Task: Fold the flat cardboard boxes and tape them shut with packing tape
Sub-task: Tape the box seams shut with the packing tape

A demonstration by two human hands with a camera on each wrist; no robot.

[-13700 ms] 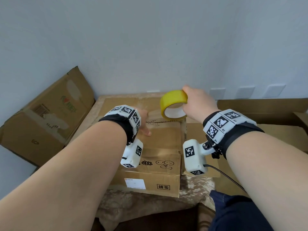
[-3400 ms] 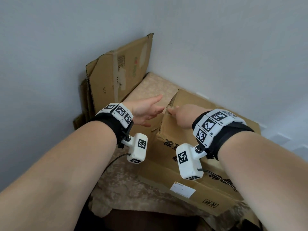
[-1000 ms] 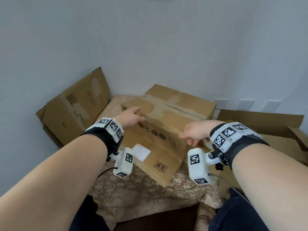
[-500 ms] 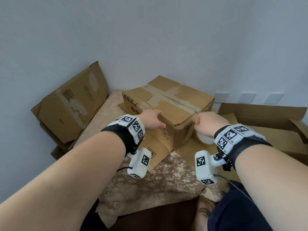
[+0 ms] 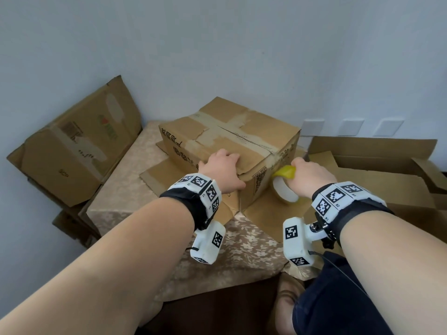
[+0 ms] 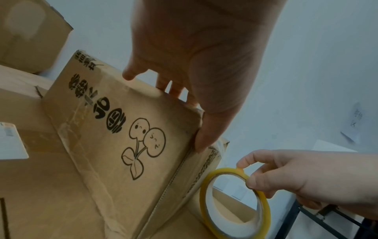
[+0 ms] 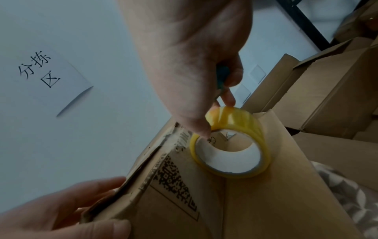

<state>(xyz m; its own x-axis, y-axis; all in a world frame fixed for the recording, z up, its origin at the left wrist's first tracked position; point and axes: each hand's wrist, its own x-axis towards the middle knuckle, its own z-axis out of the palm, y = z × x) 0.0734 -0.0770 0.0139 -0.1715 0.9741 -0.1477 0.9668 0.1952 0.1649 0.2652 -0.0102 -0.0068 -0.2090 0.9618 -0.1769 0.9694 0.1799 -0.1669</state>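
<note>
Tape roll (image 5: 285,187) now in right hand (image 5: 308,176).

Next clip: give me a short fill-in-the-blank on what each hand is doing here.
1. The right hand holds a roll of ____ tape.
2. The left hand rests on the top edge of the cardboard ____.
3. The tape roll sits beside the side of the box that bears a printed ____ code.

Missing words: yellow; box; QR

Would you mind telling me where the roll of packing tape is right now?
In the head view the yellow tape roll is pinched in the right hand, low against the near-right corner of the cardboard box that the left hand steadies.
</note>
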